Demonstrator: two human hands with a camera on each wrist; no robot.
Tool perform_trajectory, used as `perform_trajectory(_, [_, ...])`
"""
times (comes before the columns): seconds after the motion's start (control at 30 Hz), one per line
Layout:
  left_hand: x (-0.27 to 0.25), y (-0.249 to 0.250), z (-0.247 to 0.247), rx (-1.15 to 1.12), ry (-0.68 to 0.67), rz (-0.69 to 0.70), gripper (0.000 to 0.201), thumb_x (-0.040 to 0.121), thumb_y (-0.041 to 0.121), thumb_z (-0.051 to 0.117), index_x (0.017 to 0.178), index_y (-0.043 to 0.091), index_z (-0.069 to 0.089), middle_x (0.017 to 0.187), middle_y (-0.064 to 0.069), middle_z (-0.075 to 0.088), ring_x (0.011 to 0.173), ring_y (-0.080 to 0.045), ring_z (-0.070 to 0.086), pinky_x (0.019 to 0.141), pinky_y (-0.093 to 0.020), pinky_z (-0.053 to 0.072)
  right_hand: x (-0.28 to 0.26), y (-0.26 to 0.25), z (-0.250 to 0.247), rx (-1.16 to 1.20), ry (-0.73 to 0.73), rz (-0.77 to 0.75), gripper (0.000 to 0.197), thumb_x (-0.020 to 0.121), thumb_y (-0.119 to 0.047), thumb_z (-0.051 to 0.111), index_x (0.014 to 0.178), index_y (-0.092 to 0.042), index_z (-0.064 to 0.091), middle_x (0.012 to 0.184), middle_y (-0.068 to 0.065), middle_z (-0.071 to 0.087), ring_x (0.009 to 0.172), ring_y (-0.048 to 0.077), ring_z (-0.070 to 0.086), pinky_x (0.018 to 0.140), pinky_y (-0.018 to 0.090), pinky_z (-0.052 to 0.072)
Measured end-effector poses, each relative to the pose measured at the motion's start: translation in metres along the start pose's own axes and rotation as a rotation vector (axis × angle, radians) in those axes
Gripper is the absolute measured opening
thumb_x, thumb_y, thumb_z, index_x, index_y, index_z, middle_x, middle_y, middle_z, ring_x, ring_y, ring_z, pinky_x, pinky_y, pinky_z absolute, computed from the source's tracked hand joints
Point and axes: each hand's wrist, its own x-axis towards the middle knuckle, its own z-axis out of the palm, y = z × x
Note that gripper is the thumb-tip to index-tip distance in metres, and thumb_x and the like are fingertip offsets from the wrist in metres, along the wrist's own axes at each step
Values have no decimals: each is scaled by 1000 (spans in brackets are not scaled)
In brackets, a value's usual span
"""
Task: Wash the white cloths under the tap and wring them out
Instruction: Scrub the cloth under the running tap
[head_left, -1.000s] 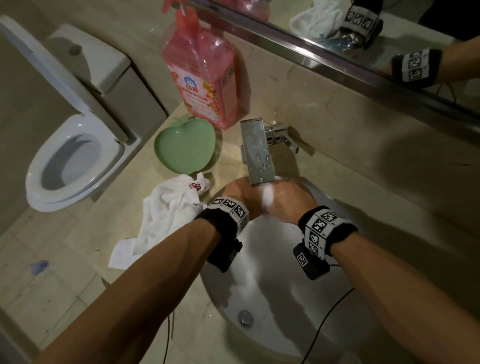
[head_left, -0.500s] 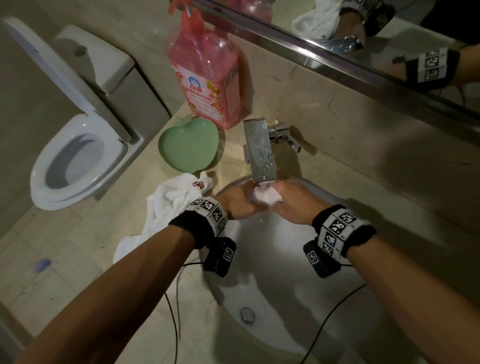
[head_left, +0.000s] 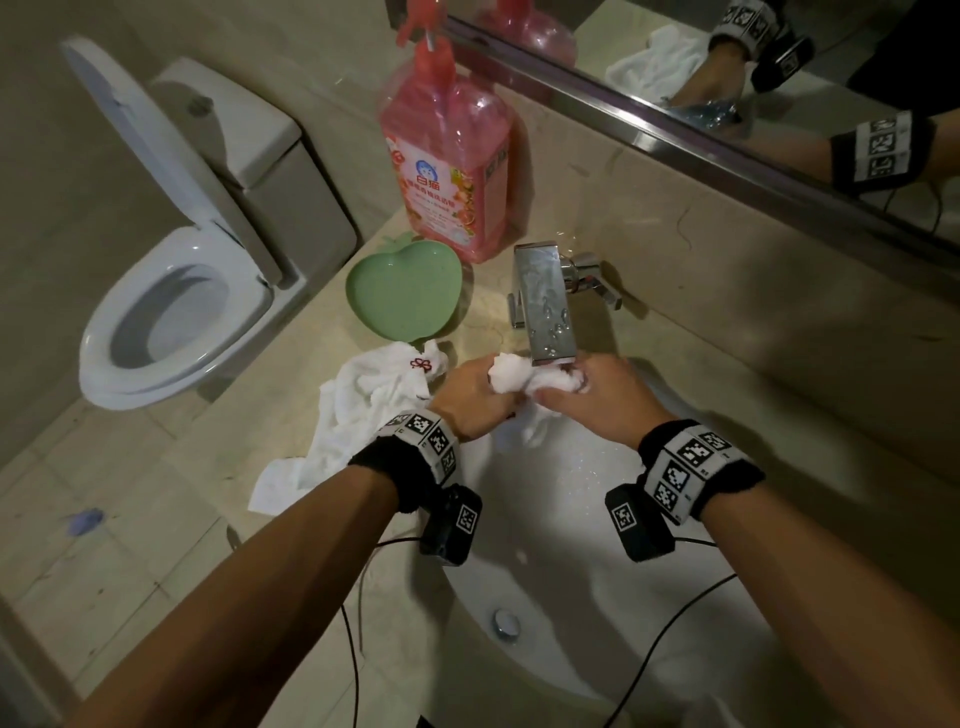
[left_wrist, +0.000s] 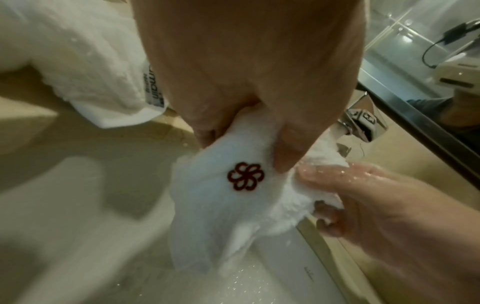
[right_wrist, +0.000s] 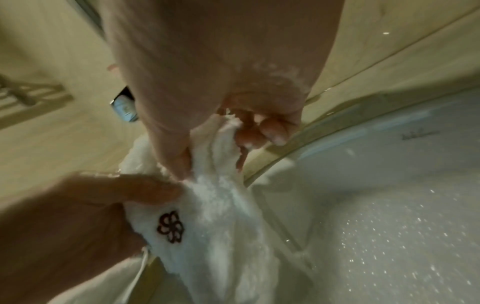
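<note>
A wet white cloth (head_left: 524, 382) is gripped at its two ends by the left hand (head_left: 470, 397) and the right hand (head_left: 597, 397), directly under the tap (head_left: 545, 306) over the sink (head_left: 571, 545). A second white cloth (head_left: 358, 415) is laid crumpled on the beige desk (head_left: 208, 493) just left of the sink, beside a green heart-shaped dish (head_left: 402, 293) and a pink pump bottle (head_left: 447, 166). A toilet (head_left: 171, 291) with raised lid is seen at left and a mirror (head_left: 779, 62) above the tap.

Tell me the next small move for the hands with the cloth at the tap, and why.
Probably twist the hands opposite ways to wring it. The left hand and right hand both grip the bunched cloth just below the tap, over the basin, so squeezed water would drain away.
</note>
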Motion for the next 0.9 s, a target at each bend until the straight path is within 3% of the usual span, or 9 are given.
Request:
perform_trajectory(0.13, [7, 3, 0, -134, -60, -56, 10, 87, 13, 65, 95, 19, 64, 96, -1, 66, 94, -22, 63, 79, -29, 49, -8, 11, -9, 274, -30, 113, 38, 73, -38, 90, 103, -27, 68, 90, -25, 74, 79, -11, 68, 63, 6, 48])
perform_trajectory(0.2, [10, 5, 2, -173, -33, -63, 19, 90, 12, 61, 109, 12, 62, 107, -8, 67, 99, -23, 63, 84, -32, 50, -8, 21, -9, 242, -39, 131, 41, 75, -27, 89, 107, -27, 64, 89, -21, 73, 78, -12, 65, 60, 3, 44])
perform_trajectory(0.33, [15, 9, 6, -13, -63, 32, 26, 99, 22, 53, 120, 10, 61, 118, -9, 64, 101, -14, 58, 84, -20, 42, -6, 39, 0, 219, 21, 181, 41, 84, -10, 74, 119, -18, 54, 96, -8, 65, 84, 9, 64, 64, 11, 46])
perform_trajectory(0.43, [20, 3, 1, 218, -139, -140, 56, 95, 60, 45, 95, 8, 67, 93, -11, 70, 82, -26, 65, 71, -32, 49, -7, 48, 2, 295, 99, 255, 26, 88, -13, 65, 113, -10, 59, 99, 8, 70, 93, 28, 67, 78, 36, 55])
perform_trajectory(0.53, [22, 1, 0, 344, -133, -191, 68, 89, 72, 39, 71, 9, 57, 68, -8, 62, 64, -25, 60, 57, -29, 40, -9, 46, -2, 411, 5, 297, 49, 86, -11, 70, 130, -19, 51, 116, 5, 69, 108, 27, 66, 93, 50, 56])
perform_trajectory(0.63, [24, 1, -4, 318, -152, -180, 71, 89, 73, 39, 85, 6, 61, 76, -7, 62, 72, -23, 60, 64, -30, 43, -9, 45, -3, 385, -53, 274, 57, 85, -2, 66, 128, -28, 41, 118, -2, 65, 110, 24, 64, 91, 47, 57])
perform_trajectory(0.7, [22, 0, -9, 204, -243, -135, 61, 93, 62, 47, 91, 3, 65, 79, -7, 64, 73, -21, 62, 70, -34, 51, -10, 47, -4, 359, -19, 256, 50, 89, -3, 62, 120, -37, 44, 114, -5, 65, 105, 21, 64, 85, 44, 60])
perform_trajectory(0.8, [13, -1, -14, -154, -308, -163, 15, 101, 15, 52, 91, 12, 62, 80, -6, 69, 70, -20, 69, 67, -34, 61, -7, 51, -4, 370, 89, 245, 35, 92, -2, 62, 106, -34, 61, 108, -4, 69, 104, 19, 65, 84, 39, 59])
perform_trajectory(0.9, [7, -3, -15, -286, -256, -160, 21, 99, -6, 42, 111, 4, 56, 85, -16, 67, 64, -22, 70, 65, -36, 62, -4, 45, -2, 364, 119, 188, 51, 92, 0, 62, 90, -50, 68, 89, -23, 71, 93, -4, 65, 73, 16, 52])
